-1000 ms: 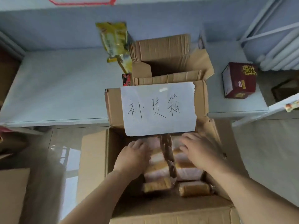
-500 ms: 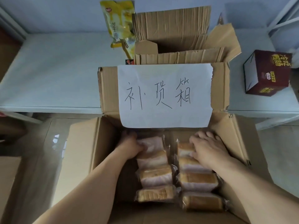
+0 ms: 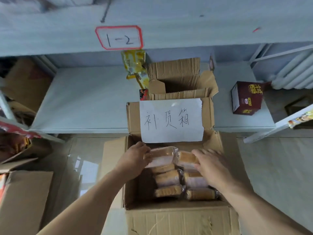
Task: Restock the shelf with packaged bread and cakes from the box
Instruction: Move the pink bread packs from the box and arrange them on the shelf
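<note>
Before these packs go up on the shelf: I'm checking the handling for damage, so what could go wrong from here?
1. The left hand grips one wrapped bread pack by its end; the soft loaf could get squashed or slip out.
2. The right hand holds a second pack, so neither hand is free if one drops.
3. The labelled flap of the box stands between packs and shelf and may snag them.

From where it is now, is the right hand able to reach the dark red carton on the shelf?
Probably yes. The right hand grips a bread pack in the box; the dark red carton stands in the open on the shelf, up and to the right, with nothing between. It would have to let go first.
</note>
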